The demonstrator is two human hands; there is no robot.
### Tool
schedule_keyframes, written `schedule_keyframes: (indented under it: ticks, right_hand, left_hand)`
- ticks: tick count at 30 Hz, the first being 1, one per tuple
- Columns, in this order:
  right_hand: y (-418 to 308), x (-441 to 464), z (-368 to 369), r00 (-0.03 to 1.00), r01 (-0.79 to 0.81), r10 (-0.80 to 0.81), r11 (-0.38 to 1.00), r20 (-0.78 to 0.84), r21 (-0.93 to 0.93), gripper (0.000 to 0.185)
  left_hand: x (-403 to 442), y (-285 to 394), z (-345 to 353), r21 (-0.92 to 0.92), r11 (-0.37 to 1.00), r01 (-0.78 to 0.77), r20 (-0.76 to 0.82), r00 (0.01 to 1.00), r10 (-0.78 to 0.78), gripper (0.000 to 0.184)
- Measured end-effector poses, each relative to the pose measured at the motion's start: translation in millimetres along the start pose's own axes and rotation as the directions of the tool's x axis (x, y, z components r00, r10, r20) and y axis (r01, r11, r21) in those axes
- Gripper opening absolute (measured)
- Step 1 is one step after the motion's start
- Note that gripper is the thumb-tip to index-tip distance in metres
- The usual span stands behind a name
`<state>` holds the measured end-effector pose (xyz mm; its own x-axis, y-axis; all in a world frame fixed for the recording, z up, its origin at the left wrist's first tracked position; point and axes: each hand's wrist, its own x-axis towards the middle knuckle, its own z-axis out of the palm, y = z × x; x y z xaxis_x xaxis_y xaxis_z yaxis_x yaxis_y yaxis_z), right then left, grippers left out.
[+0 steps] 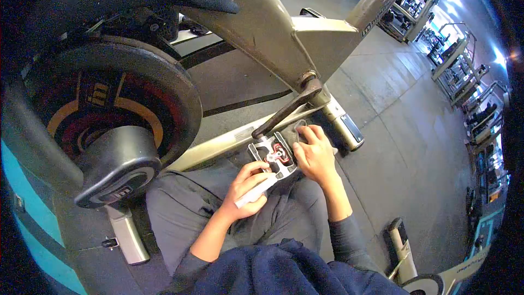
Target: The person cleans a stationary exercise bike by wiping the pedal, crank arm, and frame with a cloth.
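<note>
A silver pedal [274, 157] with a red and black middle part hangs on the dark crank arm [288, 110] of an exercise bike. My left hand [248, 191] is closed around a white tube-like object [255, 190], its fingertips at the pedal's lower left edge. On the pedal's right side, my right hand [316, 155] has its fingers bent around a grey cloth [293, 134], close to the pedal's edge.
The bike's flywheel [103, 98] and a dark cover [117, 169] stand at the left. A beige floor bar [218, 142] runs behind the pedal to a foot [344, 125]. Another machine's leg [403, 246] is at the lower right. Gym machines line the far right.
</note>
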<state>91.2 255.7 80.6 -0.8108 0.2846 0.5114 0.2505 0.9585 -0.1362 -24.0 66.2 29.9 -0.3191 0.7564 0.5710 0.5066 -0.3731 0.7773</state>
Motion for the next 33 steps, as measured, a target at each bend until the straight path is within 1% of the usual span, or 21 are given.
schedule_keyframes:
  ticks: [1,3,4,5,7,8,9,11,13,15,17,19,21,22,23,25,27,28,29,31,33]
  right_hand:
    - [3.8,0.9,-1.0,1.000,0.001,-0.001,1.000,-0.001,0.003,0.028]
    - [18.4,2.6,-7.3,0.991,-0.106,0.103,0.994,-0.085,-0.024,0.028]
    - [21.3,3.2,-7.8,0.984,-0.157,0.151,0.986,-0.095,-0.058,0.028]
    - [21.7,4.3,-7.3,0.984,-0.158,0.148,0.982,-0.103,-0.102,0.027]
    - [15.2,2.8,1.9,0.989,-0.128,0.122,0.988,-0.080,-0.082,0.026]
    - [9.3,1.8,4.2,0.997,-0.066,0.065,0.997,-0.038,-0.040,0.025]
    - [2.4,1.8,6.4,1.000,-0.019,0.020,0.998,-0.008,0.057,0.026]
    - [6.7,0.5,3.4,0.994,-0.103,0.103,0.994,0.025,0.027,0.028]
    - [16.5,3.0,-0.3,0.974,-0.224,0.223,0.974,-0.036,-0.035,0.030]
    - [18.0,5.1,-0.5,0.965,-0.259,0.254,0.960,-0.057,-0.108,0.031]
    - [14.0,2.7,8.7,0.984,-0.176,0.177,0.981,0.003,-0.082,0.030]
    - [1.6,1.1,10.8,0.993,-0.089,0.088,0.996,0.078,0.022,0.029]
    - [4.8,3.3,-0.5,0.980,-0.173,0.171,0.985,0.098,0.005,0.030]
    - [15.1,2.3,3.4,0.973,-0.224,0.224,0.975,0.050,0.006,0.030]
    - [16.5,1.4,1.2,0.964,-0.265,0.265,0.964,0.006,-0.036,0.029]
    - [12.9,1.8,2.2,0.957,-0.288,0.289,0.952,-0.008,-0.106,0.029]
    - [3.4,-4.3,6.2,0.982,-0.178,0.181,0.982,0.045,-0.058,0.030]
    - [1.1,-8.5,9.0,0.987,-0.140,0.136,0.989,0.083,0.039,0.030]
    - [-1.9,-12.5,5.8,0.984,-0.164,0.159,0.985,0.082,0.054,0.031]
    - [-0.1,-17.2,-3.6,0.960,-0.281,0.277,0.955,0.045,0.097,0.032]
    - [8.9,-22.2,-3.5,0.942,-0.330,0.331,0.944,-0.060,0.022,0.032]
  left_hand:
    - [-1.0,-1.8,0.4,0.003,1.000,0.000,-0.001,1.000,0.000,0.046]
    - [-3.7,-7.1,2.4,-0.023,1.000,-0.014,-0.013,1.000,0.014,0.046]
    - [-3.8,-6.9,1.8,-0.022,1.000,-0.013,-0.017,1.000,0.013,0.046]
    - [-3.9,-6.3,1.7,-0.026,1.000,-0.004,-0.011,1.000,0.004,0.046]
    - [-2.3,-4.5,2.1,-0.036,0.999,0.001,-0.002,1.000,-0.001,0.046]
    - [-1.0,-3.4,1.7,-0.031,1.000,-0.005,-0.001,1.000,0.005,0.046]
    - [-0.7,-2.9,1.1,-0.024,1.000,-0.009,0.001,1.000,0.009,0.045]
    - [-2.5,-5.2,1.8,-0.023,1.000,-0.006,0.001,1.000,0.006,0.045]
    - [-4.1,-7.2,2.4,-0.020,1.000,-0.005,-0.005,1.000,0.005,0.045]
    - [-4.1,-7.8,2.7,-0.017,1.000,-0.019,-0.001,1.000,0.019,0.045]
    - [-2.6,-7.1,2.8,-0.021,1.000,-0.019,0.001,1.000,0.019,0.045]
    - [-1.3,-5.6,1.9,-0.023,1.000,-0.014,0.006,1.000,0.014,0.045]
    - [-0.2,-4.1,1.4,-0.005,1.000,-0.027,-0.001,1.000,0.027,0.045]
    - [-0.9,-4.5,1.7,-0.004,1.000,-0.024,-0.003,1.000,0.024,0.045]
    - [-1.8,-5.0,1.6,-0.007,1.000,-0.016,-0.001,1.000,0.016,0.045]
    - [-2.9,-4.4,1.6,-0.010,1.000,-0.009,0.005,1.000,0.009,0.045]
    - [-1.1,-4.0,1.8,-0.014,1.000,-0.001,0.009,1.000,0.001,0.046]
    - [-0.3,-4.1,1.8,-0.013,1.000,-0.002,0.010,1.000,0.002,0.046]
    - [0.3,-3.9,2.2,-0.014,1.000,-0.018,0.001,1.000,0.018,0.046]
    - [0.0,-4.4,2.6,-0.010,1.000,-0.029,-0.014,0.999,0.029,0.046]
    - [-1.8,-5.7,3.1,-0.007,0.999,-0.036,-0.014,0.999,0.036,0.046]
